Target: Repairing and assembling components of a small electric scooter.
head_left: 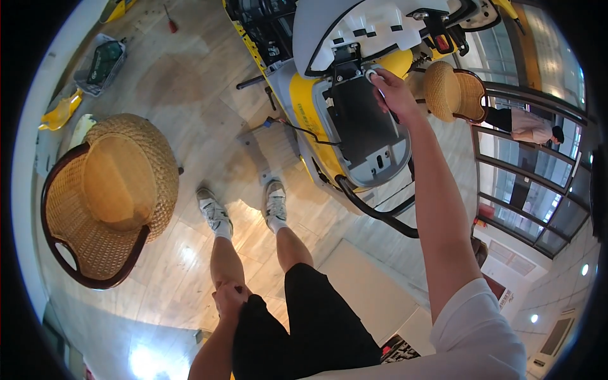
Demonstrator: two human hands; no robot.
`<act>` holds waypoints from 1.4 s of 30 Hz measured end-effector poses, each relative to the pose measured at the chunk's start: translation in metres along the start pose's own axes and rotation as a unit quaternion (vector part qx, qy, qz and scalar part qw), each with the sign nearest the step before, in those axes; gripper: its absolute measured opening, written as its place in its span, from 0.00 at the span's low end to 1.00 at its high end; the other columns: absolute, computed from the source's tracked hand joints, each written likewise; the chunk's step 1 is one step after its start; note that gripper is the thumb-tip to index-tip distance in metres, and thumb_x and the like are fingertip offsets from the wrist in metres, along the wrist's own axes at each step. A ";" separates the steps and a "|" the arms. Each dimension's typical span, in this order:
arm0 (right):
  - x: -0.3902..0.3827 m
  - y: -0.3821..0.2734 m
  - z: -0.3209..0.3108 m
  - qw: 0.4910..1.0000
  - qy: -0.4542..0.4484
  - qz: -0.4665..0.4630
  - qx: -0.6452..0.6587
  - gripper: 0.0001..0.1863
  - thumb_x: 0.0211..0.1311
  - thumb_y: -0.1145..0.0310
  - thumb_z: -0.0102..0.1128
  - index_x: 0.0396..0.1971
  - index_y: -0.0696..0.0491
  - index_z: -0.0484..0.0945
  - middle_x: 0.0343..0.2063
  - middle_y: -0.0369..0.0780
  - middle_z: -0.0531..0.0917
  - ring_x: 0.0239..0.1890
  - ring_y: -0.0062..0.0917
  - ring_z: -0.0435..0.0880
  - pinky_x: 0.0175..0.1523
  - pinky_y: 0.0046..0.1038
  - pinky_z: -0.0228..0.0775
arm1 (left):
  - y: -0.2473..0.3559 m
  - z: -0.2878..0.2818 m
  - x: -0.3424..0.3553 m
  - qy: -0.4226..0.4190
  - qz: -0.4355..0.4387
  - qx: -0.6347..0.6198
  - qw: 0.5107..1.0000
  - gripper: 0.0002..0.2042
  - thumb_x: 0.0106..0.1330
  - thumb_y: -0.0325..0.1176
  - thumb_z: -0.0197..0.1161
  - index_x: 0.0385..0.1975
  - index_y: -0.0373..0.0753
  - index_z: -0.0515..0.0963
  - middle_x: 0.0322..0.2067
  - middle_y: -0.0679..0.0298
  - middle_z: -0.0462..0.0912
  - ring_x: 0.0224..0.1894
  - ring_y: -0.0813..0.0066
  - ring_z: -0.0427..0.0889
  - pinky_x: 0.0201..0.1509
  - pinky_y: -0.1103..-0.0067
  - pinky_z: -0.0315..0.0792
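Observation:
At the upper right, my right hand point(394, 95) reaches over the yellow and grey scooter point(308, 114), fingers pinched together. A small pale round piece shows at its fingertips; its kind cannot be made out. Just below that hand lies the black panel point(364, 130) of the scooter's open seat area. The raised seat point(351, 38), its white underside showing black pads, stands beyond the hand. My left hand point(230, 299) is curled closed against my left knee, with nothing visible in it.
Wicker chairs stand to the left point(120, 180) and at the right point(443, 92). A clear bin point(101, 66), a yellow panel point(61, 111) and a red-handled screwdriver point(171, 24) lie on the floor. A black rear rail point(373, 212) juts from the scooter. Another person point(529, 126) stands by the windows.

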State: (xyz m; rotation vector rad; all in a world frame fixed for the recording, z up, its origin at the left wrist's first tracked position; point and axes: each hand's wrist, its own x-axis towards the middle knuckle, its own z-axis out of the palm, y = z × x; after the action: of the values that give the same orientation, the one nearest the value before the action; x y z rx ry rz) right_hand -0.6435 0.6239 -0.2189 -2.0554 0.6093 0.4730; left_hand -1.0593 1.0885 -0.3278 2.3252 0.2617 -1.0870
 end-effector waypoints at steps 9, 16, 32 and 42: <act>0.028 0.025 0.002 0.994 0.021 -0.104 0.028 0.13 0.67 0.65 0.58 0.43 0.58 0.77 0.33 0.36 0.85 0.15 0.13 0.67 0.20 0.17 0.60 | 0.016 -0.005 -0.004 0.001 -0.015 0.007 1.000 0.06 0.49 0.35 0.64 0.22 0.40 0.83 0.26 0.58 0.84 0.38 0.58 0.81 0.41 0.61 0.71; 0.037 0.022 -0.012 0.995 -0.017 -0.094 0.033 0.13 0.67 0.65 0.57 0.44 0.59 0.77 0.35 0.36 0.85 0.15 0.13 0.68 0.22 0.17 0.62 | 0.019 -0.002 -0.002 0.009 -0.032 -0.009 0.999 0.05 0.50 0.33 0.64 0.23 0.42 0.84 0.25 0.59 0.84 0.37 0.59 0.81 0.42 0.63 0.71; 0.024 0.029 0.004 0.993 -0.035 -0.002 0.111 0.11 0.67 0.61 0.58 0.41 0.54 0.74 0.34 0.37 0.83 0.23 0.20 0.74 0.29 0.25 0.69 | 0.030 0.002 0.006 0.033 -0.021 0.001 0.999 0.06 0.50 0.35 0.65 0.21 0.40 0.82 0.22 0.59 0.83 0.34 0.57 0.81 0.42 0.63 0.72; 0.049 0.001 0.113 0.614 0.207 -0.017 0.761 0.16 0.76 0.54 0.37 0.36 0.53 0.63 0.28 0.36 0.70 0.26 0.26 0.67 0.35 0.33 0.67 | 0.026 -0.002 0.008 0.061 -0.021 0.016 0.998 0.07 0.49 0.35 0.66 0.21 0.38 0.82 0.26 0.55 0.83 0.38 0.55 0.80 0.42 0.63 0.76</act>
State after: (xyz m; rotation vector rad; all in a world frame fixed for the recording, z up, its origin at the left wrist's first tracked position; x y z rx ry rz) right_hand -0.6157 0.7085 -0.3045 -0.4370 0.7912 -0.5247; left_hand -1.0422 1.0679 -0.3224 2.4289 0.3441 -0.9760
